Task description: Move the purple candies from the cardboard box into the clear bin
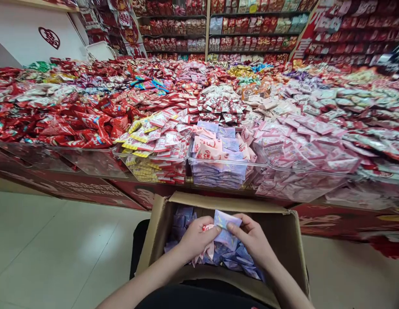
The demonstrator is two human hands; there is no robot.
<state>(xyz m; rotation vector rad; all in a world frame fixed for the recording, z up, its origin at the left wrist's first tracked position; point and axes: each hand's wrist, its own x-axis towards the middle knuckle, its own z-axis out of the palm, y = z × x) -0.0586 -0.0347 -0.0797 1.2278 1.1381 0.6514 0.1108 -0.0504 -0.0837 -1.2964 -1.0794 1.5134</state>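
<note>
My left hand (198,238) and my right hand (252,241) meet above an open cardboard box (154,240). Between them are small pale-purple packets (225,219), at least two overlapping, pinched by thumbs and fingers of both hands. A bit of red and white print shows beside my left fingers; whether that packet is also gripped is hard to tell. Inside the box lie loose purple packets (241,257) and some pink ones (204,256). Just beyond the box, a clear plastic bin (215,162) holds neatly stacked purple and pink packets (233,143).
Clear bins heaped with packets line the display: yellow-white packets (148,133), red packets (74,128) to the left, pink packets (310,146) to the right. Stocked shelves (207,34) stand behind. Pale floor tiles (58,244) show on the left. Part of a person (397,60) appears at far right.
</note>
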